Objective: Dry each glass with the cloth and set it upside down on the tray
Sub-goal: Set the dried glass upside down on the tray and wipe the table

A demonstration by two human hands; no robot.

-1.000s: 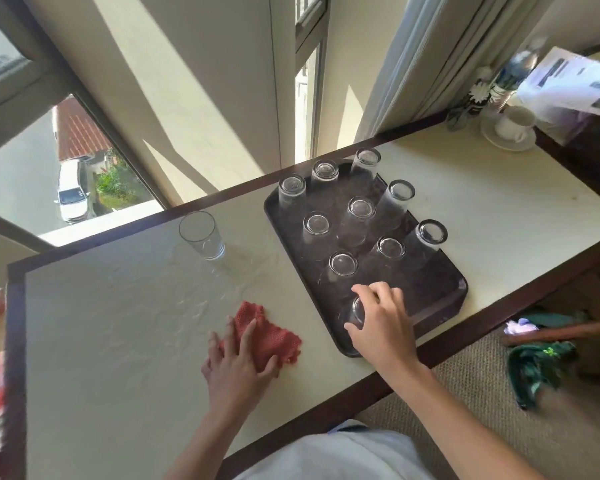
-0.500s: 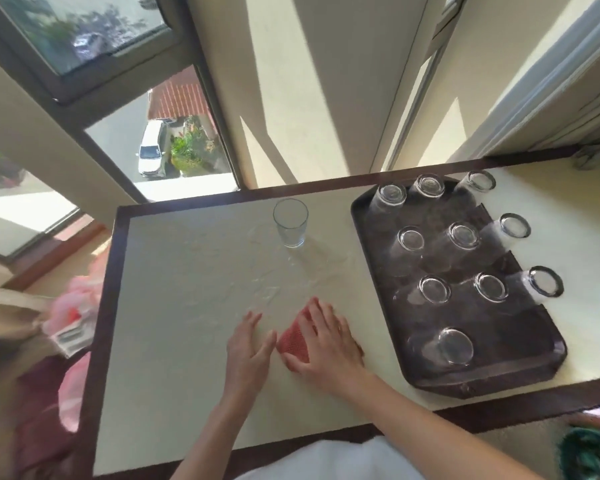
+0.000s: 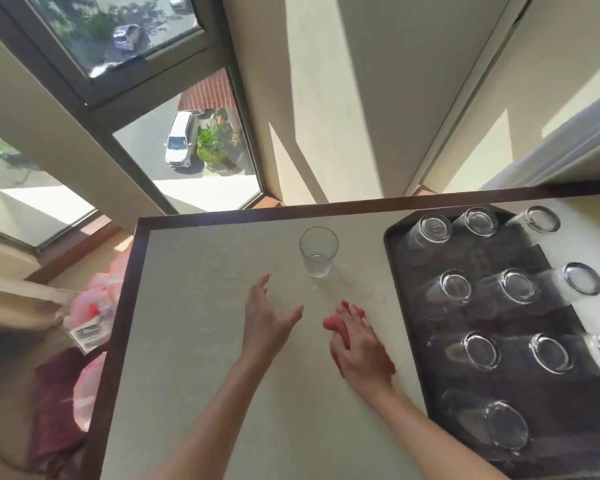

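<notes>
Left hand [image 3: 271,320] hovers open, fingers spread, just on the near side of the one upright glass [image 3: 318,251] on the table [image 3: 194,341]. Right hand [image 3: 361,344] lies on the red cloth [image 3: 335,323], fingers fairly straight, pressing it down, just left of the tray [image 3: 400,306] of upside-down glasses [image 3: 518,285]

1. Table [image 3: 194,375]: cream top framed by a dark wooden border, standing against the window corner.
2. Window frame [image 3: 94,81]: dark, angled panes overlooking a street below.
3. White car [image 3: 180,140]: parked outside, just beside green shrubs [image 3: 215,147].
4. Red tiled roof [image 3: 207,95]: beyond the car.
5. Pink plastic bags [image 3: 94,296]: beside the table's left edge.
6. Maroon fabric [image 3: 54,403]: below the bags.
7. Wall [image 3: 378,98]: cream, striped with sunlight.
</notes>
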